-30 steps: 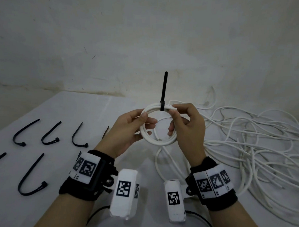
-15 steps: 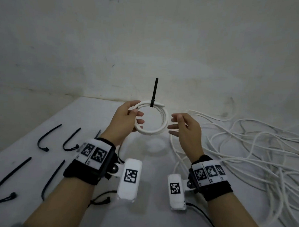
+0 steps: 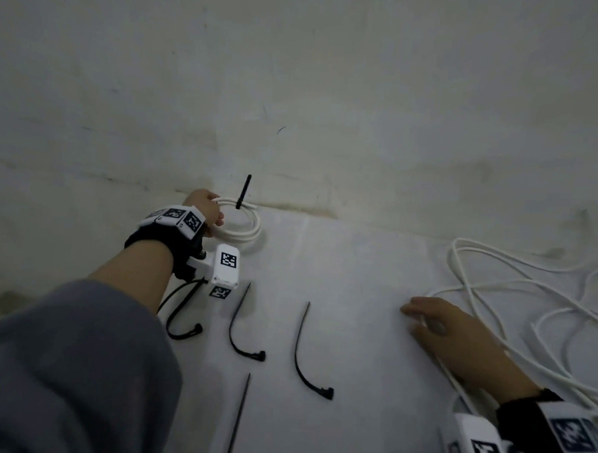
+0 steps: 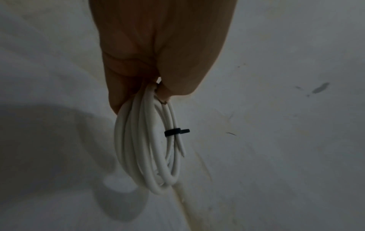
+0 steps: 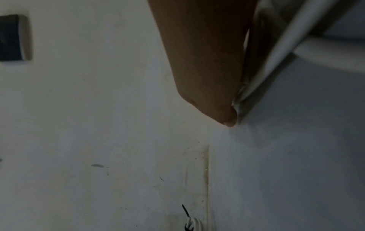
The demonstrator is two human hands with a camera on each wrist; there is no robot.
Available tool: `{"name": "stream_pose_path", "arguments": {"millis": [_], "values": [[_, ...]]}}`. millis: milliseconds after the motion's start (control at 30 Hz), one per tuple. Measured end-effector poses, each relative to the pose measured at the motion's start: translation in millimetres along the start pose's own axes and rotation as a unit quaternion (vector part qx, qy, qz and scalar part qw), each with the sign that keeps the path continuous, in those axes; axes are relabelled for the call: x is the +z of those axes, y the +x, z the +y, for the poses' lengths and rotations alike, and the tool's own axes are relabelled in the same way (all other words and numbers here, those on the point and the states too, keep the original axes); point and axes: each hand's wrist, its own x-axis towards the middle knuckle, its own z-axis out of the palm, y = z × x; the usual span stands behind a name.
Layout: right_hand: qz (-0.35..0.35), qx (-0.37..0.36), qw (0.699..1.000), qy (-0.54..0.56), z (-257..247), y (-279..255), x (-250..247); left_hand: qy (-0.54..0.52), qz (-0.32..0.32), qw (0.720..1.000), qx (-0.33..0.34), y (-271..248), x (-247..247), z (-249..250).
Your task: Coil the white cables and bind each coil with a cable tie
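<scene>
A small coil of white cable (image 3: 256, 224), bound by a black zip tie (image 3: 243, 191) whose tail sticks up, hangs just above the far edge of the white table (image 3: 357, 263) by the wall. My left hand (image 3: 213, 210) grips the coil's left side. The left wrist view shows the coil (image 4: 146, 156) dangling from my left hand (image 4: 156, 87), with the tie's head (image 4: 173, 132) on its right strand. My right hand (image 3: 420, 320) lies low on the table at the right and pinches a loose white cable (image 3: 452, 373) near its end. That cable (image 5: 276, 54) runs along my finger (image 5: 207, 78).
Several loose black zip ties (image 3: 233, 326) (image 3: 299, 349) (image 3: 239, 415) lie on the table between my hands. A tangle of white cable (image 3: 527, 304) covers the right side. The stained wall (image 3: 296, 89) rises right behind the table.
My right hand let go of the coil and dropped to the loose cable on the right. My left hand carried the coil away to the far left, near the wall.
</scene>
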Motion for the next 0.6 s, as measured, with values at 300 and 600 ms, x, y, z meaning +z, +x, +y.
{"name": "stream_pose_path", "arguments": {"millis": [300,600], "values": [[0.024,-0.019,0.997,0.074,9.7,4.1,7.6,0.098,-0.017,0.995,0.010,57.6,-16.1,-21.2],[0.019,-0.008,0.996,0.085,17.4,7.1,9.3,0.282,-0.104,0.951,0.071,66.1,-10.9,-19.5]]}}
